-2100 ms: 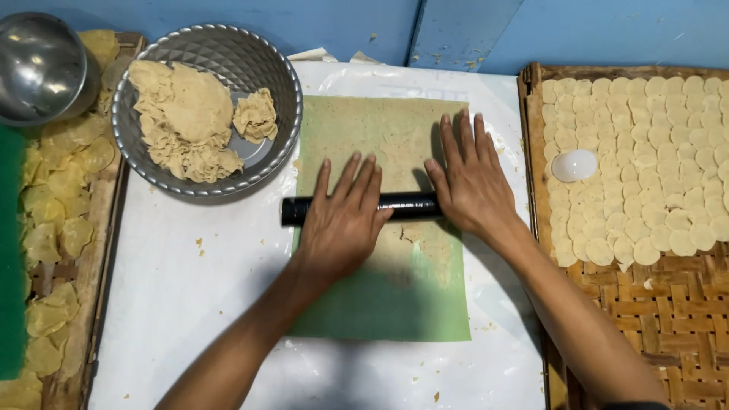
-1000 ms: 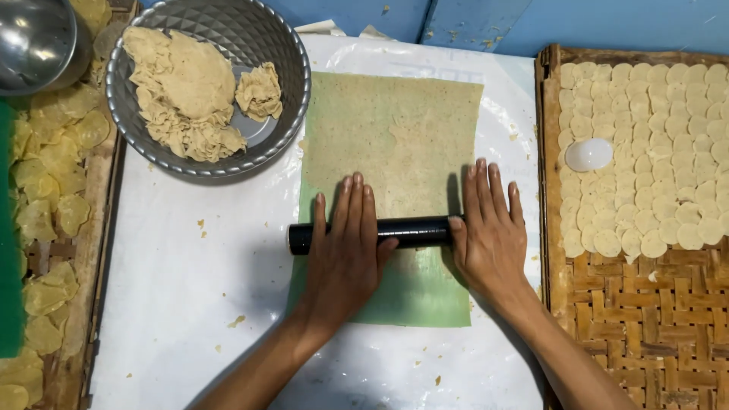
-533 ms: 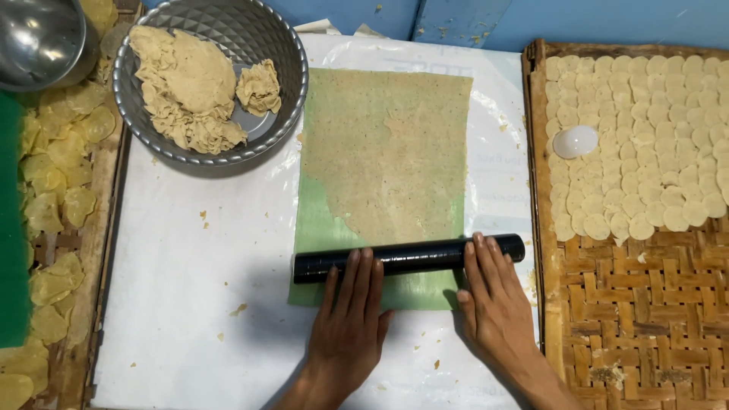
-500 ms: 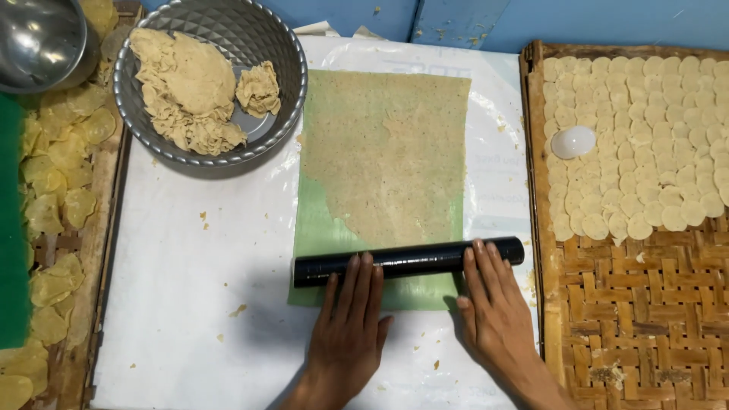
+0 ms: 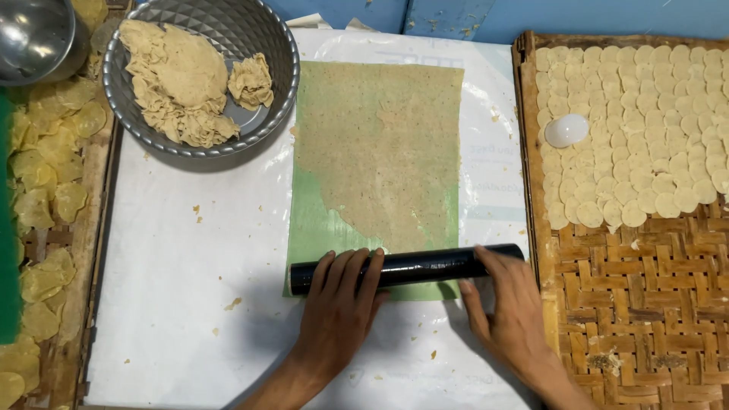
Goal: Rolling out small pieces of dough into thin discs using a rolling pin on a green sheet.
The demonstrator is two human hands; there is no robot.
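On the white plastic-covered table (image 5: 175, 304), beneath a blue wall (image 5: 577, 15), the black rolling pin (image 5: 410, 267) lay across the green sheet's (image 5: 319, 228) near edge; left hand (image 5: 338, 315) and right hand (image 5: 509, 311) pressed it with flat, spread fingers, gripping nothing.

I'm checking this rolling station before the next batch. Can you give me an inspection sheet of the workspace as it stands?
Surface: white plastic sheet over the table, dotted with dough crumbs.
Job's things: black rolling pin lying across the near end of the green mat; thin rolled dough sheet covers most of the mat, ragged at its near-left edge.
Clutter: metal bowl with dough lumps; second shiny bowl at far left.
Hands: left hand and right hand flat, palms down on the pin.
Cables: nothing seen.
Surroundings: woven tray with rows of cut dough rounds and a white lid; left tray of yellowish chips; blue wall.
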